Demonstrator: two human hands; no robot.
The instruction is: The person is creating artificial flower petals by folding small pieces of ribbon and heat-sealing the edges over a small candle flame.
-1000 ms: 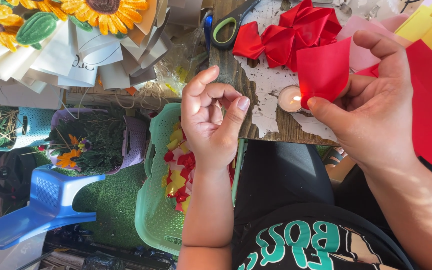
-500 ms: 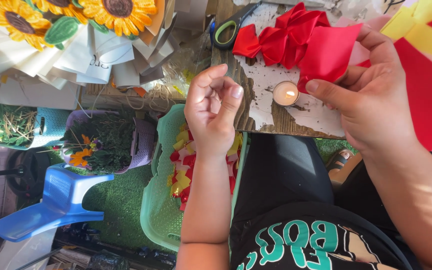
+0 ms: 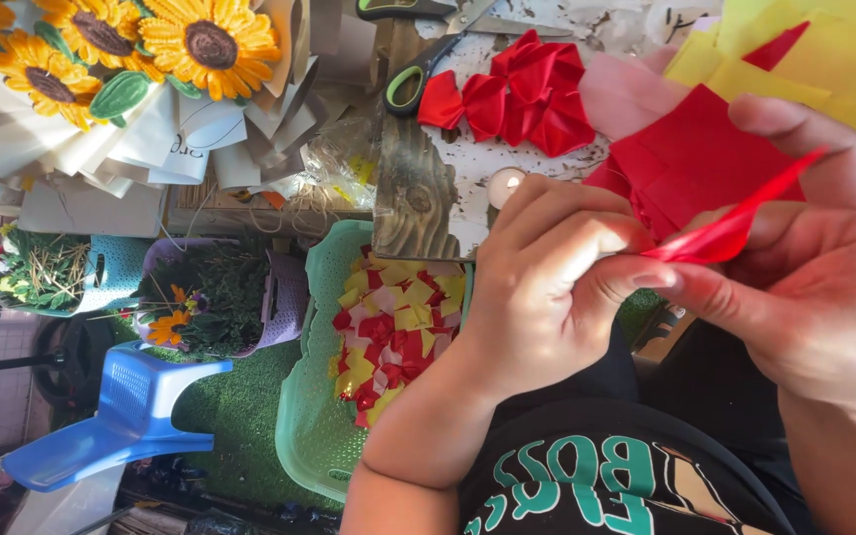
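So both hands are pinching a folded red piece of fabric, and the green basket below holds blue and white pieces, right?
Not quite. The head view shows the green basket holding red and yellow pieces, not blue and white. The rest stands: the left hand and right hand both pinch a folded red piece.

Sunflowers point(image 3: 180, 45) with white paper wrapping sit at the top left. Green-handled scissors point(image 3: 416, 74) lie on a worn wooden board point(image 3: 413, 198), beside folded red bows point(image 3: 522, 94) and a small candle point(image 3: 503, 184). Below, a green basket point(image 3: 314, 436) holds red and yellow petals point(image 3: 393, 332). A blue stool point(image 3: 116, 416) stands on green turf point(image 3: 235, 416), near a purple basket point(image 3: 284, 297) of greenery
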